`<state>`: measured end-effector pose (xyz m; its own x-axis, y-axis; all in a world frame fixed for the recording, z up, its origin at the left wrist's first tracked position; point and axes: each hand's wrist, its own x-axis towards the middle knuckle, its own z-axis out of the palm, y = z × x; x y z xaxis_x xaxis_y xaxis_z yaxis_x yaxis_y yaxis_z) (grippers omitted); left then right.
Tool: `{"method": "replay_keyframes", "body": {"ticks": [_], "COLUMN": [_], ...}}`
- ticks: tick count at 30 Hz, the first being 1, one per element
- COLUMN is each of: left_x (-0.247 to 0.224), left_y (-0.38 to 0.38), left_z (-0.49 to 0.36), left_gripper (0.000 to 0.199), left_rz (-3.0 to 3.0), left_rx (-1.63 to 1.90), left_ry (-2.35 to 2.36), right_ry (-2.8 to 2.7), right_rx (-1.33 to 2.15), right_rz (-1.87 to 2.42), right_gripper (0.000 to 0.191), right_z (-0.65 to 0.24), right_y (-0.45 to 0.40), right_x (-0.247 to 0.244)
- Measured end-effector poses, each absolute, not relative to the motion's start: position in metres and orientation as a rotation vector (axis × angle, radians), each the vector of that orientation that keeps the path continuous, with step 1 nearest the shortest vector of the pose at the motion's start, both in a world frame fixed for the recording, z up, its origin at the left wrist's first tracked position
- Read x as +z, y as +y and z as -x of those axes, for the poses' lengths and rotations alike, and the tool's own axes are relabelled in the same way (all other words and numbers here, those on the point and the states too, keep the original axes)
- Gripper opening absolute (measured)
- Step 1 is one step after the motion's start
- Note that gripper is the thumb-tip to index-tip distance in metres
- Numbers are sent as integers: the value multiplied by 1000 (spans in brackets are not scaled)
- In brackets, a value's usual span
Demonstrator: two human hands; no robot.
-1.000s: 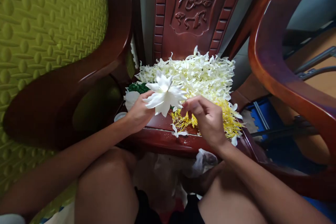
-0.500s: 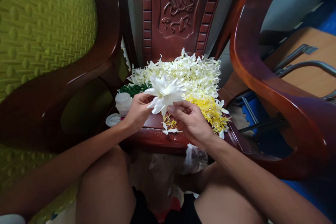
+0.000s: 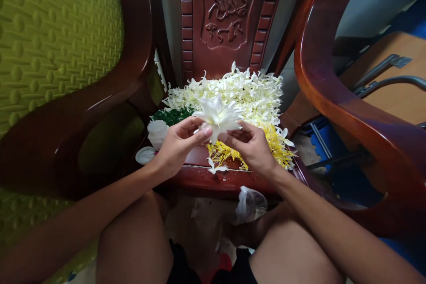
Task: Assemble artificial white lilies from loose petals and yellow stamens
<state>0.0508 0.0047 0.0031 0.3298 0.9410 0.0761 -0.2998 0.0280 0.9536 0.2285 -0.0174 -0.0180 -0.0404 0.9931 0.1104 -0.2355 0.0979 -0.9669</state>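
A large white flower (image 3: 218, 115) with layered pointed petals is held above the front of a dark red wooden chair seat (image 3: 206, 177). My left hand (image 3: 179, 142) grips its left side, thumb and fingers on the petals. On the right side, my right hand (image 3: 251, 144) pinches the lower petals. Behind the flower lies a wide heap of small white blossoms (image 3: 253, 93). Yellow strands (image 3: 279, 146) are piled to the right, partly behind my right hand. Small green pieces (image 3: 171, 116) lie at the left. One loose white blossom (image 3: 215, 167) rests near the seat's front edge.
A white cup (image 3: 157, 133) and a round white lid (image 3: 145, 155) stand at the seat's left. Curved wooden armrests rise on both sides. A clear plastic bag (image 3: 251, 204) hangs below the front edge. A folding chair (image 3: 392, 75) is at the right.
The flower has shifted slightly right and is turned a little. My left hand has moved right, its thumb now at the front petals. My right hand has moved slightly right.
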Motion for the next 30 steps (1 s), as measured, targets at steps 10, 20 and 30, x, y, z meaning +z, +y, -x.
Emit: {"method": "replay_keyframes", "body": {"ticks": [10,20,30], "left_x": [2,4,5], "left_y": [7,8,3], "left_z": [-44,-39,-50], "left_gripper": [20,24,32], "left_rz": [-1049,-973,-997], "left_rx": [1192,1070,1115], "left_ry": [749,682,627], "right_ry": [-1122,-1048,-1132], "right_rx": [1355,1394,1278], "right_rz": [801,735,830], "right_gripper": [26,14,23], "right_z": [-226,-226,-232], "right_y": [-16,-17,-17], "right_x": [-22,-16,-18]}}
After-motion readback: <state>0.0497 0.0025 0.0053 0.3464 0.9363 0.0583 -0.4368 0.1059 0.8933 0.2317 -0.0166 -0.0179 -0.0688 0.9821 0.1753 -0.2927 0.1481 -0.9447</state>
